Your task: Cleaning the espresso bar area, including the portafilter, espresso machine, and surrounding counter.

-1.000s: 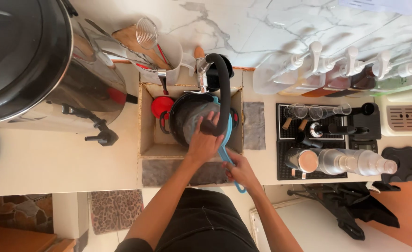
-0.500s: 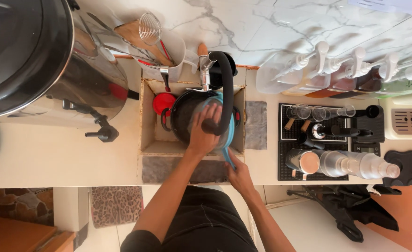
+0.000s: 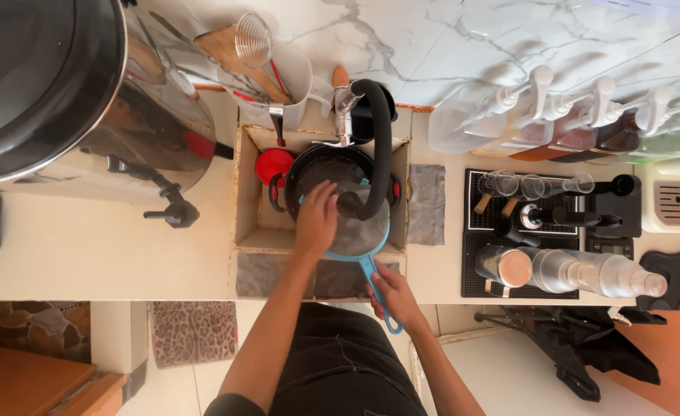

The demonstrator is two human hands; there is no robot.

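Note:
A blue-rimmed strainer [image 3: 359, 235] sits over a black pot [image 3: 313, 166] with red handles inside a small sink [image 3: 247, 223]. My right hand [image 3: 392, 296] grips the strainer's blue handle at the sink's near edge. My left hand [image 3: 318, 218] reaches into the strainer, fingers spread on its contents, just left of the black flexible faucet hose [image 3: 380, 146] that curves down into it.
A large steel urn [image 3: 70, 100] with a tap stands left. A red lid [image 3: 273, 164] lies in the sink. A jug of utensils [image 3: 267, 65] stands behind. Pump bottles [image 3: 556, 123], glasses on black mats [image 3: 544, 254] and a grey cloth [image 3: 426, 204] lie right.
My left hand let go of the black hose end and moved left into the strainer. The view shifted slightly; my right hand stays on the handle.

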